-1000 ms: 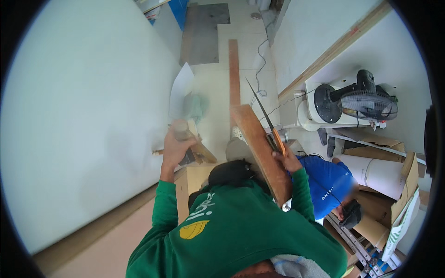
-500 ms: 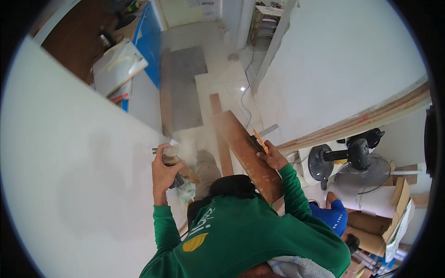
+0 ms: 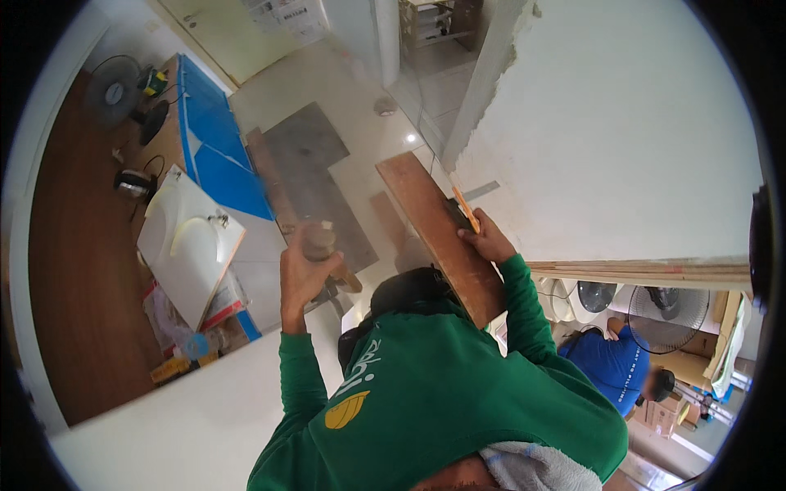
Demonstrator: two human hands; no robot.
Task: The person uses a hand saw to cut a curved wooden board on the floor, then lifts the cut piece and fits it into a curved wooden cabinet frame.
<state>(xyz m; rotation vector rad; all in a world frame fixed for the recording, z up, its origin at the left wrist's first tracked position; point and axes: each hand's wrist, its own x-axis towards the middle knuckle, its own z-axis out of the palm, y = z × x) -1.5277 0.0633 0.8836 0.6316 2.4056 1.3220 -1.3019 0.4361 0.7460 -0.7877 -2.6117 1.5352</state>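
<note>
My right hand [image 3: 489, 240] is closed beside a long brown wooden board [image 3: 446, 237], which runs back under my right arm. Between its fingers sticks up an orange pencil [image 3: 467, 206]. Held along with it, against the board's edge, is a try square with a metal blade [image 3: 479, 191]; most of its dark stock hides behind the hand. My left hand [image 3: 303, 278] grips a rounded brownish tool-like object [image 3: 318, 243] with a wooden-looking part [image 3: 348, 280] below. Its exact kind is blurred and partly covered by my fingers.
A white wall [image 3: 614, 123] rises at right, a white panel [image 3: 188, 409] at lower left. Left of the walkway lie a white board [image 3: 187, 245] and blue sheeting [image 3: 217, 164]. Grey sheets [image 3: 307, 147] cover the floor. A person in blue [image 3: 610, 360] is near a fan [image 3: 667, 319].
The view has moved forward and turned, showing more of the brown floor and a fan at left. Both hands keep their hold; the white panel has dropped to lower left.
</note>
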